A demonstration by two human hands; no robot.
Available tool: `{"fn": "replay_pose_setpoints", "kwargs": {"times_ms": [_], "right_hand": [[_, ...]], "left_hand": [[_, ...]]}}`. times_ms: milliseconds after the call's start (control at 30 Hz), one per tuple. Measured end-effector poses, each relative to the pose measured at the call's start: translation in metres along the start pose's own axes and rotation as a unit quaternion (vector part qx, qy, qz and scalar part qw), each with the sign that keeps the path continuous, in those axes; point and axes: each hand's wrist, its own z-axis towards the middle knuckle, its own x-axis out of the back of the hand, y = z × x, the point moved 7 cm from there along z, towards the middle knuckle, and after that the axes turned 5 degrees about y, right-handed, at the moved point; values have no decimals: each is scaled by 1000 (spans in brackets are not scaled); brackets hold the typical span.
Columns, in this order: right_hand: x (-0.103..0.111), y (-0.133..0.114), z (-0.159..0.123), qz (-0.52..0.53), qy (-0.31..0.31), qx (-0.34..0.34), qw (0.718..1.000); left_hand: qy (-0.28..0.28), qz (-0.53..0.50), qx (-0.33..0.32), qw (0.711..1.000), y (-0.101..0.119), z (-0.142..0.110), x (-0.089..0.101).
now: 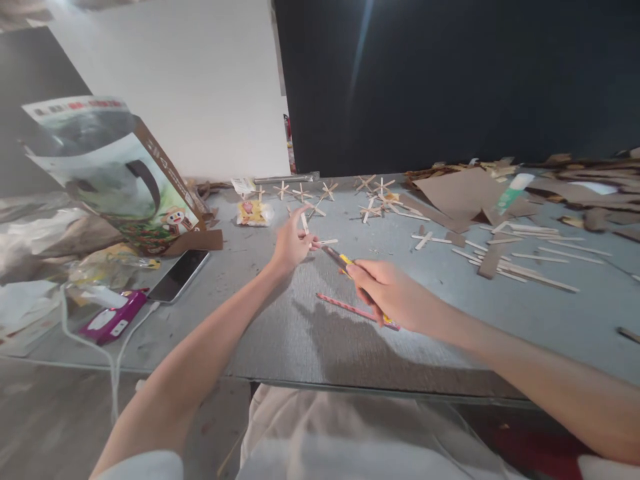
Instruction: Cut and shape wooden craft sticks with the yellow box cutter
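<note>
My left hand (pixel 293 240) hovers over the grey table (pixel 280 347), pinching a small wooden stick (pixel 305 223) between thumb and fingers, the index finger stretched out. My right hand (pixel 387 290) is closed round a yellow utility knife (pixel 339 259), its tip pointing at the stick by the left fingers. A pink pencil (pixel 345 307) lies on the table under the right hand. Star shapes made of crossed sticks (pixel 303 193) lie at the far edge.
A printed cardboard box (pixel 115 173) stands tilted at the left, with a phone (pixel 179 275) and a pink pack (pixel 113 319) with a white cable beside it. Loose sticks (pixel 530 257), brown cardboard pieces (pixel 460 193) and a green tube (pixel 513 192) cover the right side.
</note>
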Motion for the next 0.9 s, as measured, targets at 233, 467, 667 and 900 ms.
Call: {"fn": "replay_pose_setpoints", "kwargs": {"times_ms": [233, 467, 667, 900], "right_hand": [[71, -11, 7, -136, 74, 66, 986], [119, -4, 17, -243, 112, 53, 962], [106, -2, 39, -364, 51, 101, 925], [79, 19, 54, -455, -69, 116, 880]], "left_hand": [[-164, -77, 81, 980, 8, -26, -46], [-216, 43, 96, 971, 1, -42, -56], [-221, 208, 17, 953, 10, -44, -58], [-294, 225, 7, 929, 11, -54, -70]]}}
